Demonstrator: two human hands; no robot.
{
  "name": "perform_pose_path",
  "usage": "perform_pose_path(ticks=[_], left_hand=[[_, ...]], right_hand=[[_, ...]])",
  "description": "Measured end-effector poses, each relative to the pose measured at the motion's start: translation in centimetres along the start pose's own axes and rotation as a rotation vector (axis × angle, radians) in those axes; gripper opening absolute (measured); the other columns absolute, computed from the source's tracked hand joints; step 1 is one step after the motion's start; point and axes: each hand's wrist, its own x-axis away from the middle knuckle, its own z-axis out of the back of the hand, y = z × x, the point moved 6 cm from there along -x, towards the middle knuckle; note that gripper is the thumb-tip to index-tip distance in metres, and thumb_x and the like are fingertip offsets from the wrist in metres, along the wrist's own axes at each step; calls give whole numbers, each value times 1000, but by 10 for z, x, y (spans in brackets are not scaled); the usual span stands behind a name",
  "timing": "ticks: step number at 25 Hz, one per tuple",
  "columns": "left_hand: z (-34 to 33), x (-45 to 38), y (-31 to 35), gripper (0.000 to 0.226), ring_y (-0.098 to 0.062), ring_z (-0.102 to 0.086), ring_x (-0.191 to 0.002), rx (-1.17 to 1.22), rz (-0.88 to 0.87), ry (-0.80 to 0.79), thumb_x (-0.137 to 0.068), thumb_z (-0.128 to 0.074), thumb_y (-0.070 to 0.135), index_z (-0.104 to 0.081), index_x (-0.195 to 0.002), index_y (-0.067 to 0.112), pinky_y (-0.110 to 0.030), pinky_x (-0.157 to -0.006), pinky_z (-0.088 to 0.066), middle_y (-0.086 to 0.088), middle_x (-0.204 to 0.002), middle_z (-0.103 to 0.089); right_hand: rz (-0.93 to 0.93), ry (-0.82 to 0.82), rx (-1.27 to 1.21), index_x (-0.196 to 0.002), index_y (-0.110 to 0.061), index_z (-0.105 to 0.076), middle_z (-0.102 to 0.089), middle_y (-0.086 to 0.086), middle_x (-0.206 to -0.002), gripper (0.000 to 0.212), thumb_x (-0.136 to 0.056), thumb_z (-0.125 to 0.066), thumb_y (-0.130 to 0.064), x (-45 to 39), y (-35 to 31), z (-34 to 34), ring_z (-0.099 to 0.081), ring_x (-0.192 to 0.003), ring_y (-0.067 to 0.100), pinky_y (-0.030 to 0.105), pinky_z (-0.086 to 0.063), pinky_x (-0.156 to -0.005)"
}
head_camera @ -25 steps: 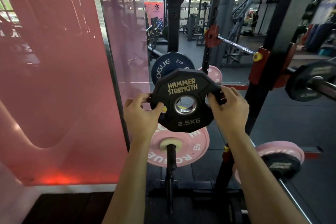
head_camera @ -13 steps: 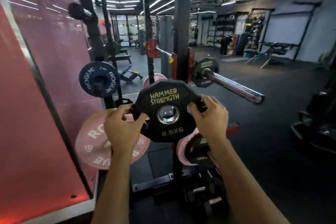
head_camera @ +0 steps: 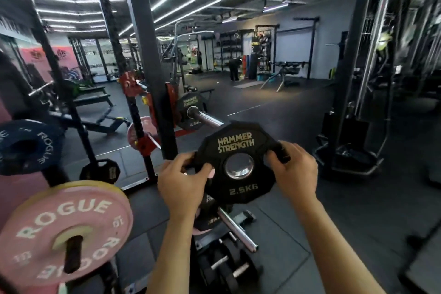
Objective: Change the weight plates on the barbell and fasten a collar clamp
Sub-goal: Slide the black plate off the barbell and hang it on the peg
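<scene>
Barbell sleeve (head_camera: 207,117), chrome and bare toward its tip, juts from the black rack upright (head_camera: 152,79) at centre frame, one black 2.5 kg plate (head_camera: 191,112) already seated hard against its inner end. Lower left, a pink Rogue plate (head_camera: 62,234) hangs on a storage peg, a dark blue Rogue plate (head_camera: 26,145) on another peg above it, both parked out of the way on the rack. Centre foreground, a second black plate (head_camera: 238,162) marked Hammer Strength and 2.5KG is carried face-on to the camera, its steel-lined bore just below and right of the sleeve's tip, apparently being lined up to slide on. The person's left hand (head_camera: 183,184) has its grip clenched on the plate's left edge, thumb across the face; the right hand (head_camera: 296,174) grips the right edge through a cut-out handle, a two-sided hold that keeps the disc square to the bar. Below the plate, another chromed bar (head_camera: 238,231) and small dumbbells (head_camera: 226,267) lie on the dark rubber floor (head_camera: 310,126). No collar clamp can be made out, so fastening looks to be a later step.
</scene>
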Motion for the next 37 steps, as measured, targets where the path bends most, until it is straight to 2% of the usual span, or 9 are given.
perform_pose_path(ticks=[5, 10, 15, 19, 23, 26, 31, 35, 37], left_hand=[[-62, -20, -16, 32, -8, -54, -76, 38, -9, 16, -60, -86, 20, -76, -90, 21, -7, -68, -35, 12, -77, -62], [-114, -45, -33, 33, -11, -55, -75, 28, 29, 60, -60, -89, 16, -75, -90, 18, -35, -66, -51, 27, -78, -49], [-145, -50, -52, 35, -10, -52, -70, -33, 35, 61, -57, -91, 17, -74, -88, 20, -18, -63, -38, 22, -76, -47], [-160, -44, -55, 35, -11, -53, -73, -68, 29, 102, -58, -91, 16, -73, -87, 19, -24, -65, -45, 25, -80, -46], [-169, -36, -51, 34, -11, -54, -78, -78, -58, 171, -56, -90, 8, -71, -84, 12, -31, -67, -51, 31, -87, -48], [-171, -30, -50, 34, -12, -53, -80, -126, -76, 222, -57, -89, 4, -70, -85, 10, -38, -70, -52, 22, -83, -55], [-173, -19, -43, 24, -10, -50, -82, -201, -137, 302, -65, -79, 16, -69, -86, 9, -27, -76, -45, 15, -85, -56], [-178, -20, -48, 32, -12, -52, -83, -284, -21, 315, -61, -86, 6, -70, -89, 9, -27, -75, -44, 6, -83, -65], [-177, -21, -47, 31, -9, -51, -84, -314, 12, 277, -64, -83, 14, -70, -93, 12, -28, -76, -43, 4, -85, -67]], right_hand=[[1, 8, 44, -102, -21, -73, -69, -5, -88, 22, -80, -74, -26, -42, 38, -30, -59, -72, 12, 27, -43, -68], [-3, -45, 43, -101, -21, -72, -69, -7, -86, 20, -82, -71, -27, -85, 68, -76, -63, -73, 15, 33, -51, -67], [-24, -85, 59, -101, -21, -72, -67, -10, -84, 19, -82, -72, -27, -101, 97, -110, -60, -71, 11, 26, -45, -65], [-24, -160, 31, -101, -21, -72, -71, -6, -88, 20, -83, -70, -27, -110, 120, -134, -63, -73, 14, 31, -51, -70], [43, -169, -34, -100, -17, -72, -70, -4, -88, 19, -81, -73, -17, -119, 129, -143, -57, -66, 9, 23, -42, -65], [88, -179, -102, -103, -14, -72, -69, -3, -87, 21, -82, -73, -14, -121, 134, -151, -54, -63, 7, 18, -38, -63], [36, -232, -204, -112, -12, -68, -69, 0, -93, 25, -87, -67, -16, -120, 141, -167, -61, -68, 14, 29, -49, -68], [15, -329, -238, -118, -17, -66, -69, 1, -98, 28, -90, -64, -22, -130, 138, -176, -64, -76, 16, 26, -45, -68], [56, -387, -230, -120, -21, -64, -68, -2, -98, 30, -91, -62, -27, -135, 136, -176, -64, -77, 14, 24, -42, -66]])
